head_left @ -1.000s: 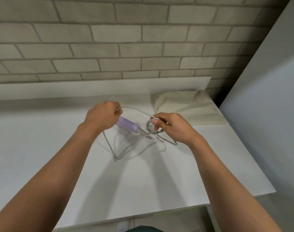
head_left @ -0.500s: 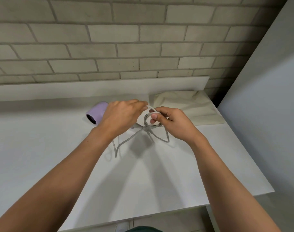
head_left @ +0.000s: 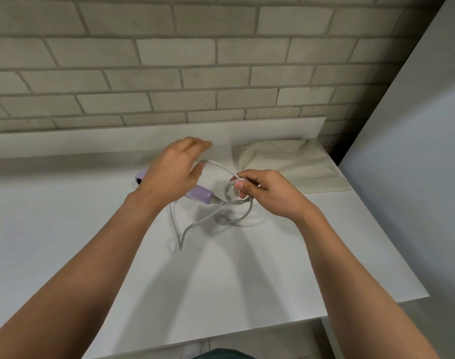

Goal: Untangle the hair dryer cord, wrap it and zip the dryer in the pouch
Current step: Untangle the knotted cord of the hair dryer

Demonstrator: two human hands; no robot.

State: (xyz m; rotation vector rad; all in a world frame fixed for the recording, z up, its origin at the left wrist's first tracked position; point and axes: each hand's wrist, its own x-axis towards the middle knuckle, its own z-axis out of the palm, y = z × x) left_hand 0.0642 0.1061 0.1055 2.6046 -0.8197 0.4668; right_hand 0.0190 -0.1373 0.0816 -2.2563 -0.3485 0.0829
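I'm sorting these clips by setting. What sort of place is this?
Probably a plain indoor room or staged workspace: a white table against a pale brick wall, a cloth pouch lying on it, and a lilac hair dryer.

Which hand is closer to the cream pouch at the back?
Right. The right hand, pinching the cord, is just left of the pouch; the left hand is farther left, over the purple dryer.

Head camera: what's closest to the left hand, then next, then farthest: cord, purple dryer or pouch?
From the left hand:
1. cord, at its fingertips
2. dryer, partly under it
3. pouch, off to the right
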